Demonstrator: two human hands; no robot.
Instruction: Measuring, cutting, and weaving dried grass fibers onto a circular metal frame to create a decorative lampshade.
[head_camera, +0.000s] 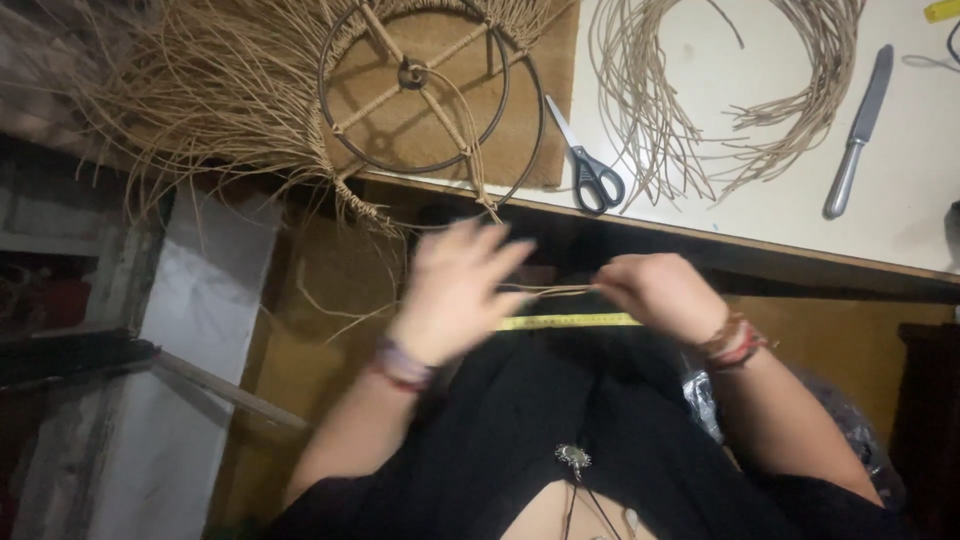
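**Rattan strands pulled taut between two hands**

Rattan strands (548, 291) are stretched level just below the table's front edge, at about 6 o'clock from the wire ring frame (430, 95). The right hand (660, 295) is closed around one end, its fingers curled tight on the strands. The left hand (455, 295) is blurred with motion, its fingers spread wide; whether any fingertip touches the strands cannot be told. A yellow measuring tape (570, 321) lies just beneath, across the dark clothing on the lap.

For the step to go well, the judgement is that the strands should be kept straight and side by side, so none crosses another, and that the pinch in the right hand should not be loosened while the left is drawn along. An even, gentle pull is advised: such fibre looks likely to kink or split if bent sharply.

On the table (900, 200), the frame rests on a brown mat (545, 110), with woven fibre fringing out at 9 o'clock. Scissors (588, 165) lie just beside the frame at 3 o'clock, a loose rattan coil (720, 100) farther that way, and a table knife (860, 130) beyond it.
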